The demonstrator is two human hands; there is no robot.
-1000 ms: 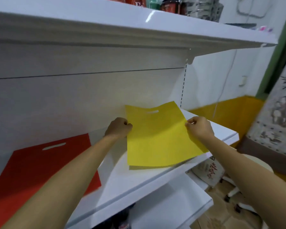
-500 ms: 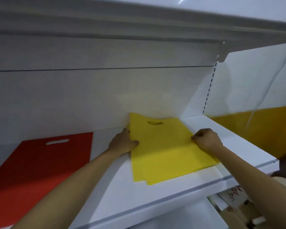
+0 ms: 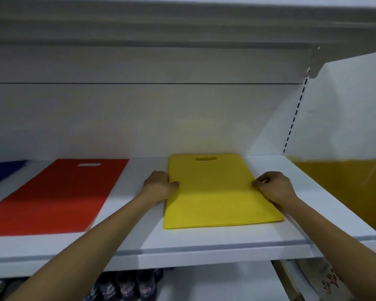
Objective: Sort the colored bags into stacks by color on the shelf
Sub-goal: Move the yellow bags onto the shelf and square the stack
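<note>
The yellow bags (image 3: 213, 196) lie flat on the shelf (image 3: 226, 242) between the 2 hands, at its right part, top edge against the back wall. The left hand (image 3: 160, 186) meets their left edge and the right hand (image 3: 274, 189) their right edge, both about halfway along. The bags form a squared pile with a cut-out handle slot at the far end; thin layers show along the near edge. The left thumb lies on top of the pile, its fingers curled at the edge, pinching it. The right fingers are curled, tips pinching the right edge. Both forearms reach forward over the shelf front. A red bag (image 3: 59, 192) lies to the left, well apart, and a blue bag (image 3: 0, 170) beyond it.
</note>
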